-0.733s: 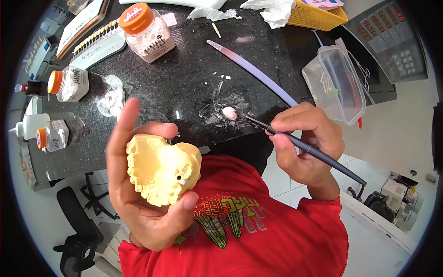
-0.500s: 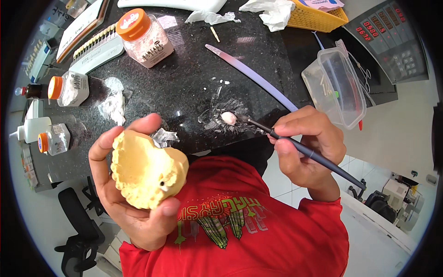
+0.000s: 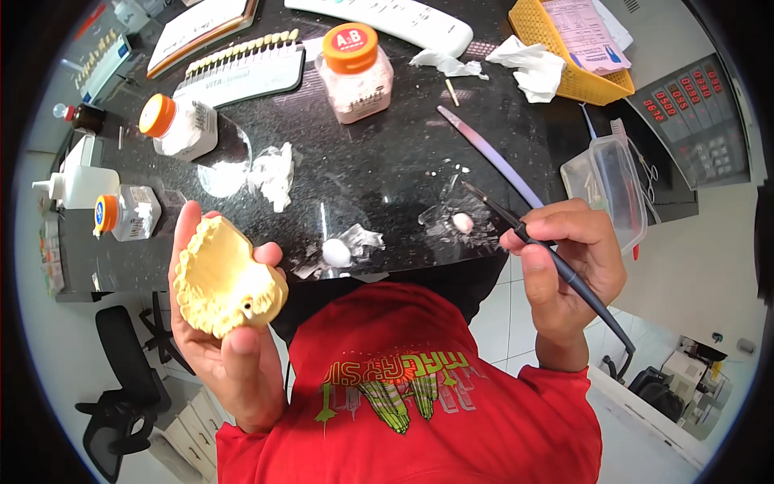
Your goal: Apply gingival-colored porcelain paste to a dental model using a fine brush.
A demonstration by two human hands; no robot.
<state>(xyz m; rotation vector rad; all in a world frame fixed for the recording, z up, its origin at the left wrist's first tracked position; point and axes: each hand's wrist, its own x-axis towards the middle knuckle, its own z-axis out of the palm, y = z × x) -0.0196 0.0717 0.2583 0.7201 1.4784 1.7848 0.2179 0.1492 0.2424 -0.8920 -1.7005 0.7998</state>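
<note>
My left hand (image 3: 218, 355) is closed round a yellow plaster dental model (image 3: 213, 274), its row of teeth facing left, with a small dark hole near one end. My right hand (image 3: 576, 270) grips a slim dark brush (image 3: 504, 211) whose tip points up-left, a little above a pinkish-white lump of paste (image 3: 462, 223) on the black counter (image 3: 371, 153). Behind the brush lies a long lilac file-like tool (image 3: 492, 156). Between my hands, near the counter's edge, sit a white oval piece (image 3: 336, 252) and crumpled foil (image 3: 363, 242).
Orange-lidded jars (image 3: 355, 89), a shade guide (image 3: 242, 81), white bottle (image 3: 85, 185), crumpled tissues (image 3: 534, 73) and a long white tray (image 3: 379, 20) surround the work area. At right are a yellow basket (image 3: 597, 81), clear box (image 3: 613, 185) and control panel (image 3: 685, 113).
The view has shifted, bringing more counter into sight. My left hand has moved left with the model. The brush tip has lifted from the paste and now sits above it.
</note>
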